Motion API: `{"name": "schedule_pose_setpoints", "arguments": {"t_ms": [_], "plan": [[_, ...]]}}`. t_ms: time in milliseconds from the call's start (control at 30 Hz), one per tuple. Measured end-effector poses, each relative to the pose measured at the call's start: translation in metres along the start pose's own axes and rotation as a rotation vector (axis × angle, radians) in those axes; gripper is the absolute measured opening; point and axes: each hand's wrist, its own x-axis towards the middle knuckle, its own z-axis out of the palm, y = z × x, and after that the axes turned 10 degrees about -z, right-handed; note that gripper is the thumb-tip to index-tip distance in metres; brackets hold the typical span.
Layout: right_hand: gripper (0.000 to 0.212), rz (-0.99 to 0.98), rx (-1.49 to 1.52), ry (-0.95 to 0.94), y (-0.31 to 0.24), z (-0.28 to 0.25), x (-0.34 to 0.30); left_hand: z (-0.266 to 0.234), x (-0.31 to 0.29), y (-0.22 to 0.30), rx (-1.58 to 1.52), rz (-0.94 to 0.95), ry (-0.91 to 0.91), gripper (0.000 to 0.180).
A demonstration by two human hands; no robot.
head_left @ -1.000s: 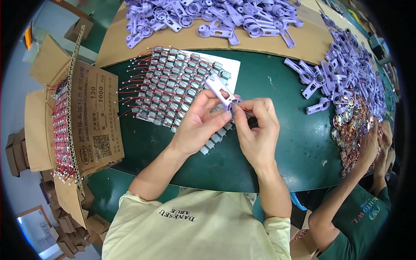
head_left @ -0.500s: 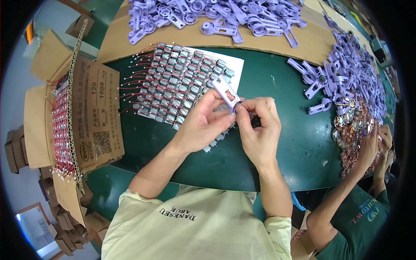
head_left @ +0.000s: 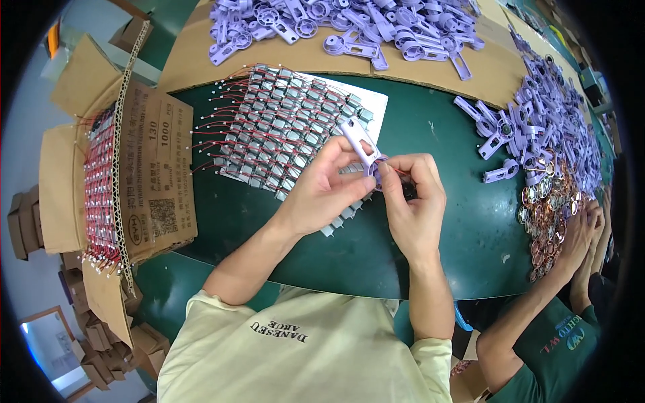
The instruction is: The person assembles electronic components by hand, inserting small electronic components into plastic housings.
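A light purple plastic housing (head_left: 354, 131), with a slotted handle and a round end, is held tilted up by my left hand (head_left: 319, 195). Thumb and fingers close on it from the left. My right hand (head_left: 416, 215) pinches at its round end. Beside those right fingers a small dark part (head_left: 408, 192) and a bit of red wire show, mostly hidden by the hand. Just beyond my left hand, rows of small silver motors (head_left: 272, 124) with red wires lie on a white board (head_left: 378, 107).
At left stands an open cardboard box (head_left: 158, 201) packed with wired motors (head_left: 101, 181). Purple housings (head_left: 396, 27) are heaped on cardboard (head_left: 302, 57) at the far side. More housings (head_left: 547, 107) and shiny copper-coloured rings (head_left: 544, 235) lie at right, near a co-worker's hands (head_left: 583, 232).
The view has shifted slightly, so most things sit a little further right. Both hands keep their hold at the housing. The co-worker's hands have moved a little at the rings.
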Motion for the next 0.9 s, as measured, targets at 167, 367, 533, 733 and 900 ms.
{"name": "schedule_pose_setpoints", "arguments": {"t_ms": [167, 367, 533, 733, 900], "plan": [[0.006, 0.074, 0.004, -0.032, -0.006, -0.002, 0.0, 0.003, -0.002, 0.0, 0.013, 0.011, -0.004, 0.041], [0.014, 0.039, 0.024, -0.089, -0.003, -0.007, 0.004, 0.0, -0.002, 0.002, 0.054, -0.009, 0.034, 0.034], [0.024, 0.2, 0.059, -0.331, -0.015, -0.023, 0.01, -0.013, 0.001, 0.009, -0.034, 0.08, 0.156, 0.03], [0.019, 0.155, 0.477, -0.453, -0.001, -0.025, 0.001, -0.008, 0.001, 0.013, -0.013, 0.111, 0.191, 0.031], [0.018, 0.362, 0.516, -0.183, -0.001, -0.021, 0.003, -0.009, -0.001, 0.015, -0.023, 0.144, 0.2, 0.031]]}}
